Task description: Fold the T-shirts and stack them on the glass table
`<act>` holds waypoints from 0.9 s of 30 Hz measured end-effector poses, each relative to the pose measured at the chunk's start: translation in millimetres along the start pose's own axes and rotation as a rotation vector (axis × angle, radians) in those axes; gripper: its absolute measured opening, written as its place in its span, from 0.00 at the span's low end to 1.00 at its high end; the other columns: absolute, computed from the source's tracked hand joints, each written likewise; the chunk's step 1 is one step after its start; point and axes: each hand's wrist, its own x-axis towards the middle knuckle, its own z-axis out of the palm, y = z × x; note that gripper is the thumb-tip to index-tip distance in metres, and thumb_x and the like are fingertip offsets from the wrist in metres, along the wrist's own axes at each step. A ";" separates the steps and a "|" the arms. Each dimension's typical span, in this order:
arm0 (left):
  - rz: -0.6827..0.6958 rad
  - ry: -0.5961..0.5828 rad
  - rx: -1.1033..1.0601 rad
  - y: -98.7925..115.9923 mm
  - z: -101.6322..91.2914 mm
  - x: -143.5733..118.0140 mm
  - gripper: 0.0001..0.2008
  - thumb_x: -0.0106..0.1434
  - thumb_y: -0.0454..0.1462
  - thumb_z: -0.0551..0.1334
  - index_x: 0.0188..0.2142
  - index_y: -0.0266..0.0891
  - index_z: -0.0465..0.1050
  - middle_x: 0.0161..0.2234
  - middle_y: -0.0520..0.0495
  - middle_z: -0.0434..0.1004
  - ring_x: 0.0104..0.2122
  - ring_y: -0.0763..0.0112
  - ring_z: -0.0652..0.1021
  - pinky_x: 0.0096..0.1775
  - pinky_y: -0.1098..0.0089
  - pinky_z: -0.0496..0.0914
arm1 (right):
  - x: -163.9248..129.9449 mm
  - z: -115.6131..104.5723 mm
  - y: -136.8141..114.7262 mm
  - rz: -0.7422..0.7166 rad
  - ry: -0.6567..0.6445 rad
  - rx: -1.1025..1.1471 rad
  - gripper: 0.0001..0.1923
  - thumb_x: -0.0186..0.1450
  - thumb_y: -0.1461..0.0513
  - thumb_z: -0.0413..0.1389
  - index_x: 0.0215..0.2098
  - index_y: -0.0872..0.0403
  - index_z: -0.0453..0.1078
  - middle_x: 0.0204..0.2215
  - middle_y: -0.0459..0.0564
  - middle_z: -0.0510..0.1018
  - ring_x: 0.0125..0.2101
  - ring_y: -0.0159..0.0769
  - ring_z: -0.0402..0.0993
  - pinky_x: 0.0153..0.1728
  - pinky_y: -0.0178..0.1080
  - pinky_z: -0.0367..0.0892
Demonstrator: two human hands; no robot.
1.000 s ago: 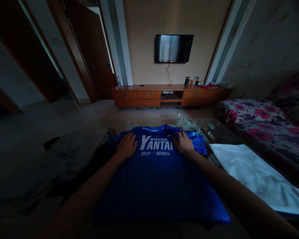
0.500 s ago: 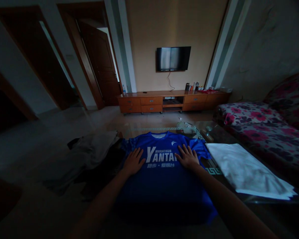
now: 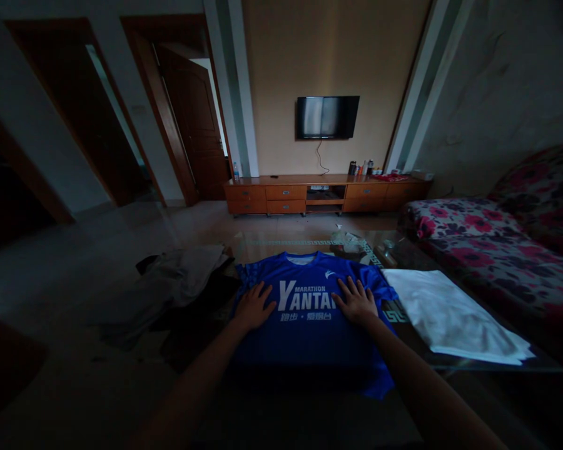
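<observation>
On the glass table [image 3: 403, 315] at lower centre, a blue shirt [image 3: 309, 325] lies flat under the left hand [image 3: 253, 307] and right hand [image 3: 356, 301], both spread; smoothing works best with even outward strokes.

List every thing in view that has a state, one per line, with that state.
blue shirt: spread flat, front up, on the glass table
left hand: open, palm flat on the shirt
right hand: open, fingers spread, flat on the shirt
white cloth: folded, lying right of the shirt
grey clothes: crumpled in a heap, left of the shirt
television: off
door: open
</observation>
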 end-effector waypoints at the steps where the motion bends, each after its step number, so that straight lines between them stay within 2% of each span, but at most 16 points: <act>1: 0.001 0.034 0.016 -1.3 -6.6 1.5 0.28 0.73 0.51 0.50 0.68 0.45 0.62 0.70 0.41 0.58 0.67 0.52 0.61 0.64 0.54 0.57 | 0.0 0.2 0.3 -0.003 0.004 -0.001 0.42 0.69 0.34 0.32 0.76 0.40 0.40 0.76 0.46 0.38 0.73 0.50 0.30 0.69 0.59 0.33; 4: -0.103 0.213 0.101 -11.5 -27.6 7.3 0.22 0.72 0.44 0.52 0.61 0.41 0.68 0.61 0.37 0.68 0.61 0.52 0.68 0.58 0.55 0.63 | 0.0 0.8 1.0 -0.003 0.005 -0.004 0.42 0.69 0.34 0.32 0.76 0.40 0.40 0.76 0.46 0.38 0.73 0.50 0.31 0.69 0.58 0.33; 7: -0.296 0.328 0.155 -29.8 -39.1 13.9 0.24 0.67 0.46 0.58 0.58 0.36 0.68 0.57 0.32 0.70 0.57 0.47 0.70 0.53 0.55 0.67 | 1.0 1.2 0.8 0.006 0.003 -0.001 0.42 0.69 0.34 0.32 0.76 0.40 0.41 0.76 0.46 0.38 0.73 0.50 0.31 0.68 0.59 0.33; 10: -0.353 0.254 0.116 -49.8 -37.7 20.9 0.26 0.64 0.47 0.62 0.57 0.35 0.67 0.55 0.32 0.71 0.53 0.48 0.73 0.49 0.58 0.69 | 2.3 1.4 0.2 0.009 0.006 0.002 0.42 0.69 0.34 0.32 0.76 0.40 0.41 0.76 0.46 0.39 0.73 0.50 0.31 0.68 0.59 0.33; 12: -0.340 0.199 0.066 -60.8 -35.0 26.2 0.18 0.66 0.42 0.61 0.52 0.36 0.71 0.51 0.35 0.74 0.51 0.52 0.76 0.51 0.60 0.69 | 2.6 1.1 -0.1 0.008 0.007 0.005 0.43 0.69 0.34 0.32 0.76 0.40 0.41 0.76 0.47 0.39 0.73 0.51 0.31 0.68 0.58 0.33; 15: -0.373 0.255 -0.056 -71.1 -36.3 34.4 0.11 0.66 0.35 0.58 0.46 0.37 0.74 0.47 0.36 0.77 0.51 0.56 0.77 0.53 0.64 0.67 | 2.0 0.3 -0.6 0.006 0.015 0.018 0.42 0.69 0.34 0.32 0.75 0.39 0.42 0.75 0.47 0.39 0.73 0.50 0.31 0.68 0.58 0.34; 17: -0.449 0.314 -0.155 -74.6 -40.9 38.6 0.13 0.64 0.33 0.59 0.47 0.36 0.74 0.47 0.36 0.78 0.51 0.55 0.78 0.53 0.65 0.68 | 1.3 -0.3 -0.7 0.007 0.022 0.025 0.42 0.69 0.34 0.33 0.75 0.39 0.43 0.75 0.46 0.40 0.73 0.50 0.31 0.68 0.58 0.34; 20: -0.535 0.337 -0.381 -78.4 -48.6 40.5 0.21 0.59 0.32 0.63 0.53 0.36 0.70 0.46 0.37 0.80 0.45 0.55 0.81 0.47 0.63 0.72 | 0.3 -0.6 -0.7 0.007 0.034 0.033 0.42 0.69 0.34 0.34 0.75 0.40 0.43 0.75 0.46 0.40 0.73 0.49 0.32 0.69 0.57 0.34; 23: -0.502 0.316 -0.609 -83.7 -54.5 37.6 0.26 0.57 0.33 0.66 0.56 0.38 0.70 0.42 0.42 0.82 0.38 0.60 0.81 0.40 0.66 0.73 | 0.0 -1.2 -0.9 0.013 0.033 0.041 0.42 0.69 0.34 0.34 0.75 0.40 0.44 0.75 0.46 0.40 0.73 0.49 0.32 0.69 0.57 0.34; 27: -0.439 0.204 -0.754 -93.1 -61.4 32.0 0.18 0.55 0.34 0.66 0.46 0.36 0.79 0.33 0.46 0.83 0.32 0.64 0.80 0.34 0.70 0.73 | 0.4 -3.0 -1.5 0.020 0.007 0.043 0.42 0.69 0.34 0.34 0.75 0.40 0.43 0.76 0.45 0.39 0.74 0.48 0.31 0.69 0.57 0.33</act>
